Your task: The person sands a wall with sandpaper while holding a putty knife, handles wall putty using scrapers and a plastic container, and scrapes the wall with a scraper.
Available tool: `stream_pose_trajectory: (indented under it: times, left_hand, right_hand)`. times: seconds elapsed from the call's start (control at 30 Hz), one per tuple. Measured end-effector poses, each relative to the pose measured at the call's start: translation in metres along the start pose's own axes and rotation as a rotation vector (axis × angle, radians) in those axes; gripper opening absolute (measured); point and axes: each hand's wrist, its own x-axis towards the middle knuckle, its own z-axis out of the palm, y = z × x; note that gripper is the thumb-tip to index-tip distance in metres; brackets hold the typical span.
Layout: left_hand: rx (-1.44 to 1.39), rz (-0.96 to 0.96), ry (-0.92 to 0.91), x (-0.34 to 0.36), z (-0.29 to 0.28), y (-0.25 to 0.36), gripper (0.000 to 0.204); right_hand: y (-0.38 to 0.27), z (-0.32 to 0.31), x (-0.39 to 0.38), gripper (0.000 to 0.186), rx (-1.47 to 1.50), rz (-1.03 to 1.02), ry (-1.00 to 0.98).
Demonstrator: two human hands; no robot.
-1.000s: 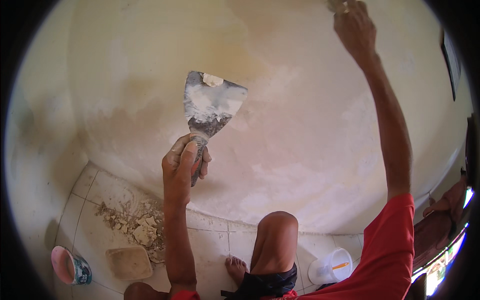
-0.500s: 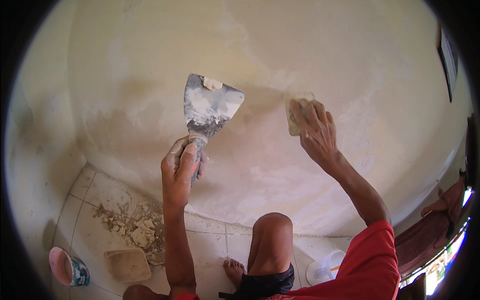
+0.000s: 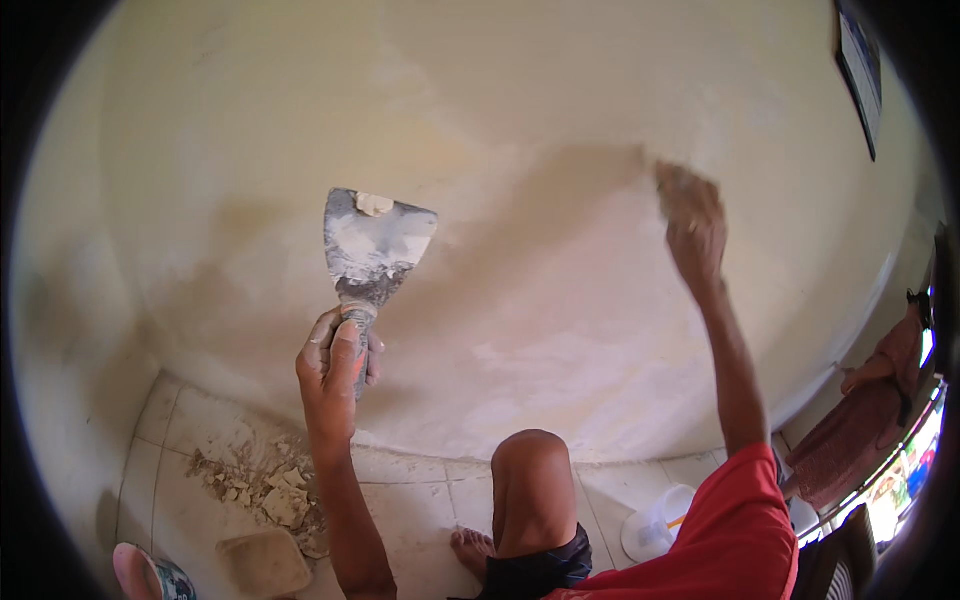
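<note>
My left hand (image 3: 330, 362) grips the handle of a wide putty knife (image 3: 378, 245), whose blade is held upright, smeared with pale filler and topped by a small lump. At right, my right hand (image 3: 695, 230) is raised against the patchy plastered wall (image 3: 500, 100), closed around a small pad (image 3: 678, 185). Both that hand and the pad are smeared by motion, so the pad's outline is unclear.
On the tiled floor (image 3: 405, 520) are plaster chips (image 3: 285, 495), a shallow tray (image 3: 262, 565), a pink-lined bucket (image 3: 135, 570) and a translucent pail (image 3: 650, 530). A dark-framed board (image 3: 858, 75) hangs at right, above a person (image 3: 870, 400) in reddish clothing beside a bright opening.
My right hand came down from high on the wall, then moved slightly up and right. The putty knife sits a little lower and further left, as the view has shifted.
</note>
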Motion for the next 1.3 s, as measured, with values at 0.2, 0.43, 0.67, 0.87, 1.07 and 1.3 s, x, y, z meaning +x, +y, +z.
stream_pose_trajectory:
  times: [0.2, 0.43, 0.67, 0.87, 1.07, 1.3]
  left_hand:
    - [0.0, 0.001, 0.0, 0.003, -0.002, 0.001, 0.029]
    - [0.091, -0.091, -0.029, -0.002, -0.01, 0.0, 0.029]
    - [0.1, -0.077, -0.124, -0.026, 0.016, -0.011, 0.03]
    - [0.189, -0.075, -0.158, -0.038, 0.036, -0.007, 0.031]
    - [0.248, -0.007, -0.049, -0.046, 0.034, -0.009, 0.03]
    - [0.248, 0.065, -0.001, -0.043, 0.028, -0.026, 0.029]
  right_hand:
    - [-0.046, -0.045, -0.05, 0.048, 0.092, 0.026, -0.292]
    - [-0.055, -0.11, 0.054, 0.034, 0.83, 0.59, -0.205]
    - [-0.136, -0.088, 0.02, 0.041, 0.737, -0.238, -0.19]
    - [-0.146, -0.06, 0.004, 0.043, 0.676, -0.251, -0.103]
    - [-0.093, -0.057, -0.04, 0.042, 0.61, -0.282, -0.228]
    - [0.037, -0.066, 0.008, 0.045, 0.179, -0.336, 0.063]
